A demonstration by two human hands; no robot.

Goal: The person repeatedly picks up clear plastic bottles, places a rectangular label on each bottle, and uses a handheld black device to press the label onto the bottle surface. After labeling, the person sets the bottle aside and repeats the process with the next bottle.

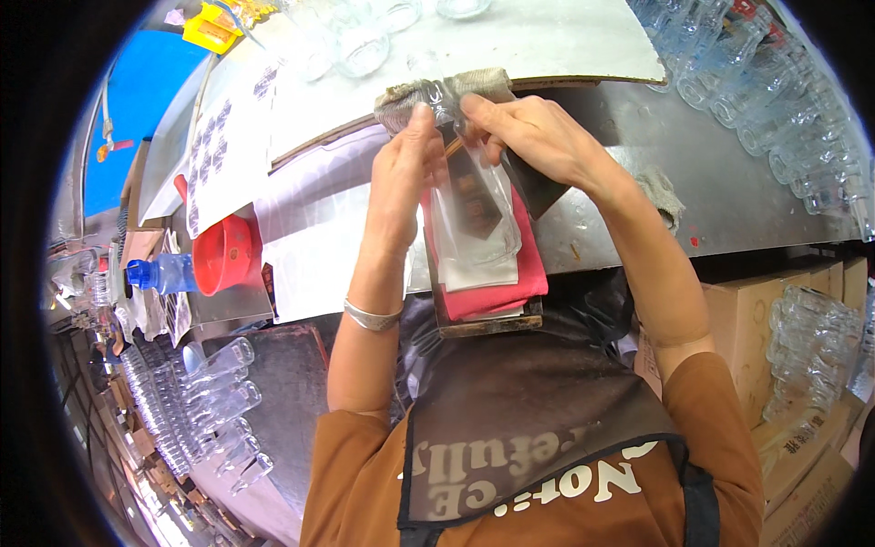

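My left hand [403, 173] is raised at the front of the work board, thumb up and fingers curled against a clear, shiny piece. Opposite it, my right hand [538, 137] pinches the upper part of the same piece between thumb and fingers. This clear sheet-like piece [504, 205] hangs down between my hands; whether it is film or glass I cannot tell. Behind my fingertips lies a rolled grey cloth [497, 84]. Below the hands, a folded white cloth [478, 276] rests on a red cloth [521, 294], both on a small wooden-edged stand [492, 325].
Clear glasses [365, 50] stand on the white board [565, 41]. Rows of glassware [747, 100] line the right. A red bowl [223, 255], blue-capped bottle [169, 273] and patterned sheet [219, 155] are at left. Cardboard boxes [738, 337] stand lower right; a crumpled cloth [661, 196] lies on the metal table.
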